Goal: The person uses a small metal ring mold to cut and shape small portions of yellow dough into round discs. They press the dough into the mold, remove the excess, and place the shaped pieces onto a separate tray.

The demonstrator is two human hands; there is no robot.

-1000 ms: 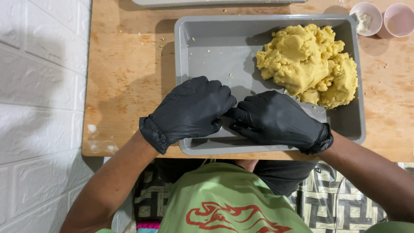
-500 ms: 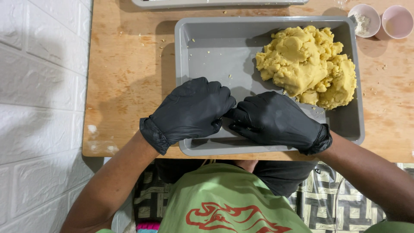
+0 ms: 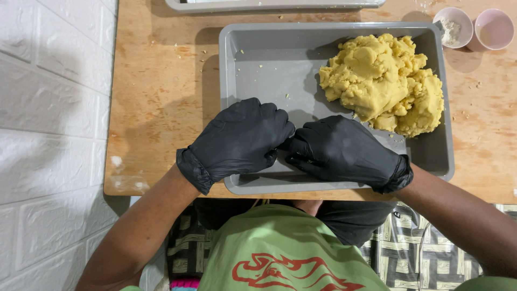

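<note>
A grey rectangular tray (image 3: 258, 59) lies on the wooden table. A large mound of yellow dough (image 3: 385, 83) fills its far right part. Both hands wear black gloves and rest together over the tray's near edge. My left hand (image 3: 239, 140) is curled, fingers pointing right. My right hand (image 3: 342, 151) is curled too, fingers pointing left, and its fingertips meet those of the left hand. Whatever lies between the fingers is hidden; no dough shows there. The dough mound sits just beyond my right hand, apart from it.
Two small pale cups (image 3: 452, 27) (image 3: 494, 28) stand at the table's far right, one with white powder in it. The edge of another grey tray (image 3: 269, 4) shows at the top. A white brick wall (image 3: 48, 134) borders the table on the left.
</note>
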